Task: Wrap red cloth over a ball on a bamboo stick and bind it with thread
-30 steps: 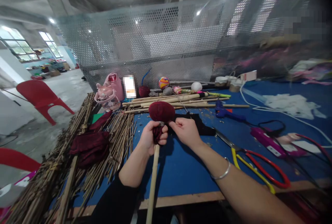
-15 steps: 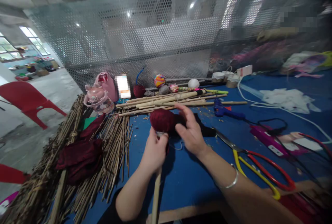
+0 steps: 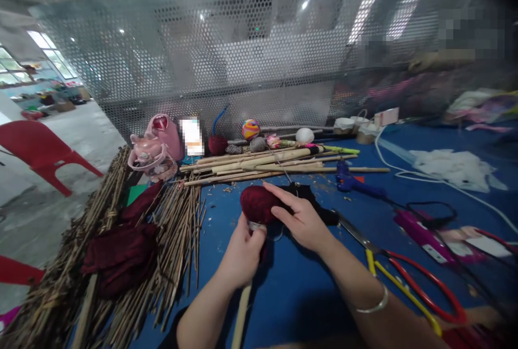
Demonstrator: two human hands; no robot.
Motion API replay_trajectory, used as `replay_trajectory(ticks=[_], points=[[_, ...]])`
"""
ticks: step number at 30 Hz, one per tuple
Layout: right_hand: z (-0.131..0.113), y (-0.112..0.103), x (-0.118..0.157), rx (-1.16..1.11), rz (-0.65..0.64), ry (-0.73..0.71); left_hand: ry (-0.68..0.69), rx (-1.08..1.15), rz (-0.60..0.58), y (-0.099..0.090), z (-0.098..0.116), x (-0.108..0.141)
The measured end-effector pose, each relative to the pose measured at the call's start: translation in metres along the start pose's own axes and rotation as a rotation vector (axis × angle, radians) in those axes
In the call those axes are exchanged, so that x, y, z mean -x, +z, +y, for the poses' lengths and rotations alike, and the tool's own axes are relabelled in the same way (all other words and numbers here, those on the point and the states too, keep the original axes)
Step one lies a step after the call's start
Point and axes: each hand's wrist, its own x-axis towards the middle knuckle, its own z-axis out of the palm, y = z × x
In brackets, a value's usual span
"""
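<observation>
A dark red cloth-covered ball (image 3: 257,204) sits on top of a pale wooden stick (image 3: 242,314) that slants down toward the bottom edge. My left hand (image 3: 244,252) is closed around the neck just under the ball, where a whitish band shows. At the ball's right side my right hand (image 3: 301,217) rests against the cloth, its fingers partly spread. A thin thread hangs between the two hands. Black cloth (image 3: 309,198) lies behind my right hand, with scissors (image 3: 362,238) to its right.
Bundled twigs (image 3: 174,241) and dark red cloth (image 3: 121,257) lie at left. Wooden sticks (image 3: 267,160) lie across the back before a perforated panel (image 3: 243,68). At right are a blue glue gun (image 3: 356,182), a magenta power strip (image 3: 423,235) and white material (image 3: 457,168).
The ball and my left hand sit slightly lower and further right in view. My right hand has come down with its fingers straighter, closer to the ball. The camera view has shifted slightly.
</observation>
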Motion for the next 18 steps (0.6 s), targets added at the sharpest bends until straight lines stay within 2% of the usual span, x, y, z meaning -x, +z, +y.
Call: replay_trajectory(ticks=[3, 5, 7, 10, 12, 15, 16, 18], points=[[0.006, 0.008, 0.0, -0.026, 0.264, 0.148, 0.029, -0.083, -0.012, 0.004, -0.006, 0.0], [0.011, 0.011, -0.002, -0.121, 0.351, 0.253, 0.017, -0.065, -0.025, 0.006, -0.006, 0.0], [0.013, 0.012, -0.003, -0.263, 0.343, 0.266, 0.019, -0.029, -0.02, 0.005, -0.004, -0.001], [0.007, 0.019, 0.001, -0.348, 0.226, 0.151, 0.08, -0.018, 0.025, 0.002, 0.001, -0.001], [0.0, 0.027, 0.005, -0.256, 0.14, 0.103, 0.145, -0.034, 0.06, 0.0, 0.003, 0.0], [-0.006, 0.033, 0.008, -0.054, 0.174, 0.115, 0.208, -0.038, 0.06, -0.002, 0.001, 0.001], [-0.007, 0.032, 0.008, -0.012, 0.184, 0.107, 0.211, -0.039, 0.053, -0.002, 0.001, 0.001], [-0.005, 0.025, 0.006, 0.028, 0.123, 0.055, 0.195, -0.045, 0.053, -0.002, 0.0, 0.002]])
